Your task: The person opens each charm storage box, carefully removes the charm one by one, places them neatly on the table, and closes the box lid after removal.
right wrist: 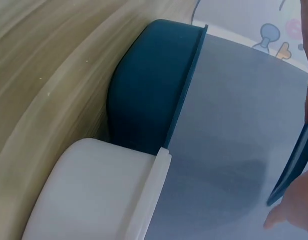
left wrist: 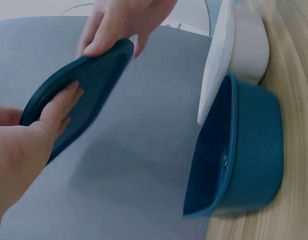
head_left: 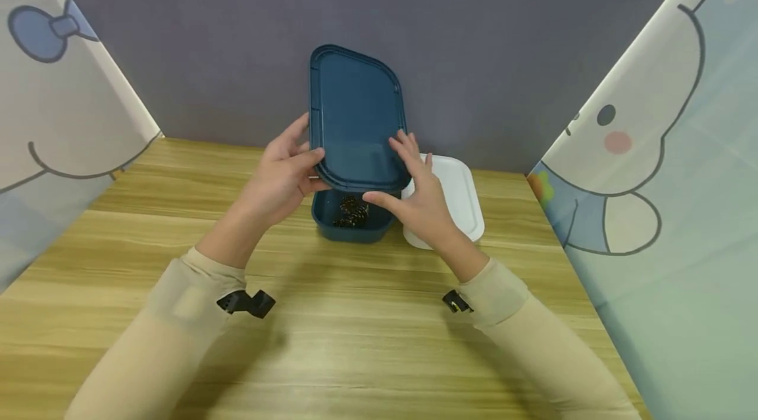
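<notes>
A dark blue lid [head_left: 358, 117] is held up and tilted above the matching open blue box [head_left: 355, 234]. My left hand [head_left: 283, 173] grips the lid's left edge, thumb on the near face. Around the lower right corner my right hand [head_left: 417, 193] holds the lid between its thumb and fingers; the left wrist view shows this hand [left wrist: 126, 22] at the lid's edge. Several brown pine cones [head_left: 353, 212] lie in the blue box, partly hidden by the lid.
To the right of the blue box stands a white box with its white lid [head_left: 458, 199] on, partly behind my right hand. Both boxes rest on a wood-grain table [head_left: 355, 341]. A grey wall [head_left: 503, 45] rises behind, with cartoon-printed panels [head_left: 669, 143] at both sides.
</notes>
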The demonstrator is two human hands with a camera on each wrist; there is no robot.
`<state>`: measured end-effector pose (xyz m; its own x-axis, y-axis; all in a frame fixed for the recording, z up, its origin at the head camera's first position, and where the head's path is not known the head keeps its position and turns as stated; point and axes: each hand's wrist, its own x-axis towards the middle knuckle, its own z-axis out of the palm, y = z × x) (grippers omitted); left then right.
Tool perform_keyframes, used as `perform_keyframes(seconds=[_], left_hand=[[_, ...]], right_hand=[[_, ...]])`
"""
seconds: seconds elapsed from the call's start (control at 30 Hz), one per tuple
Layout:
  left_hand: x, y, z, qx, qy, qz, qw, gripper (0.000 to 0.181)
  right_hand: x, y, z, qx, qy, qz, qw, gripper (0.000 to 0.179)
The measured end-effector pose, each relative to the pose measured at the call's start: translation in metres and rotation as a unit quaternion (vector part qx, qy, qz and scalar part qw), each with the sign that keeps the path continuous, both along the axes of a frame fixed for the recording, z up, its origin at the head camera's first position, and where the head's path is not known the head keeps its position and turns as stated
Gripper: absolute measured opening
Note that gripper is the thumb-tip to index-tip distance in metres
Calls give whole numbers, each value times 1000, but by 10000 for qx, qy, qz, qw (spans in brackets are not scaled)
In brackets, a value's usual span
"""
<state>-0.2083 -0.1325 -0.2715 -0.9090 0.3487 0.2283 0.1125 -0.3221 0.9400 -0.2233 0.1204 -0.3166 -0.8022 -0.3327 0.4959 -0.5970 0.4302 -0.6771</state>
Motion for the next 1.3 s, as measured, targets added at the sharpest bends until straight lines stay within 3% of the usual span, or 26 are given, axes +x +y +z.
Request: perform_keyframes(seconds=[0.1, 0.2, 0.27, 0.4, 0.5, 0.57, 0.63, 0.77, 0.87, 1.0, 1.1, 1.17, 1.3], left_hand=[[4, -12, 1, 173, 42, -10, 9998, 69], [6, -25, 0, 269, 52, -76, 9996, 70], [8, -33, -2, 336, 17, -88, 9994, 69], [10, -50, -12, 402, -50, -82, 9991, 67], [13, -68, -21, -108, -5, 126, 9999, 67], [16, -82, -27, -904, 1, 378, 9952, 71], [20, -96, -32, -1811, 39, 539, 9820, 78], [28, -122, -41, -3304, 208, 661, 9413, 104], [34, -144, -49, -3977, 444, 640, 9142, 119], [40, -170, -58, -4588, 631, 525, 8847, 125], [44, -186, -66, -4911, 560, 492, 8679, 124], [48, -196, -70, -5037, 437, 459, 8615, 124], [56, -210, -81, -5030, 306, 415, 8627, 123]], right_hand=[[0, 4, 1, 30, -463, -275, 9985, 116], [1, 4, 1, 13, -1288, -236, 9914, 125], [2, 0, 0, -184, -1773, 10, 9840, 123], [7, -16, -2, -680, -2218, 639, 9706, 114], [12, -33, -5, -704, -2289, 802, 9676, 112], [15, -46, -6, -455, -2385, 678, 9677, 114], [16, -59, -7, -187, -2473, 615, 9668, 116], [17, -84, -9, 515, -2663, 525, 9611, 122], [18, -102, -13, 833, -2704, 581, 9574, 122], [22, -125, -21, 873, -2715, 693, 9560, 118], [25, -139, -29, 1026, -2796, 679, 9522, 122], [28, -147, -35, 1283, -2874, 663, 9468, 124], [33, -157, -46, 2110, -2971, 622, 9292, 130]])
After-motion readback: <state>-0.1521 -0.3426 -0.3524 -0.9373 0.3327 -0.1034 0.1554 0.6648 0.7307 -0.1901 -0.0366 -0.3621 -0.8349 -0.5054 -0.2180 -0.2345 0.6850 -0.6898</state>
